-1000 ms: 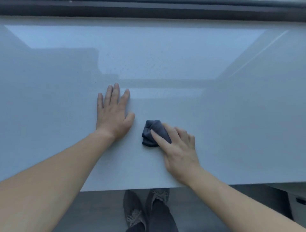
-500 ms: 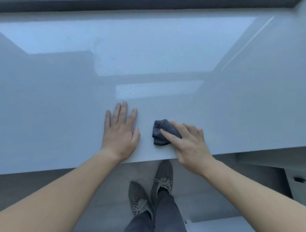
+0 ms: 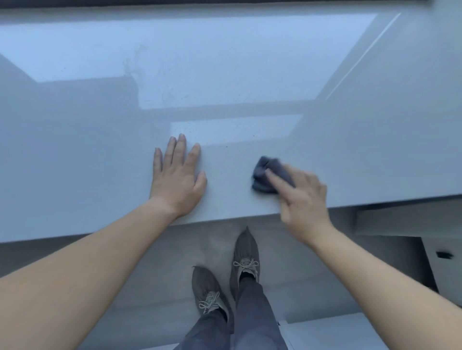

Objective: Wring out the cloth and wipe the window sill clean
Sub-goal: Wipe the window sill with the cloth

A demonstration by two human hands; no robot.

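Note:
A wide, glossy pale-grey window sill [image 3: 100, 155] fills the upper half of the head view. A small dark grey cloth [image 3: 262, 175], bunched up, lies on the sill near its front edge. My right hand [image 3: 300, 199] presses down on the cloth with its fingers spread over it, and the hand is blurred from motion. My left hand [image 3: 177, 177] rests flat on the sill to the left of the cloth, palm down, fingers apart, holding nothing. Part of the cloth is hidden under my right fingers.
The sill's front edge [image 3: 225, 219] runs just below both hands. Below it are my two grey shoes [image 3: 225, 277] on a grey floor. A dark window frame [image 3: 225, 3] runs along the far edge. A pale cabinet [image 3: 445, 262] stands low right.
My right hand has slid the cloth to the right along the sill, away from my left hand. My left hand has stayed flat on the sill. The view has tilted down toward the floor.

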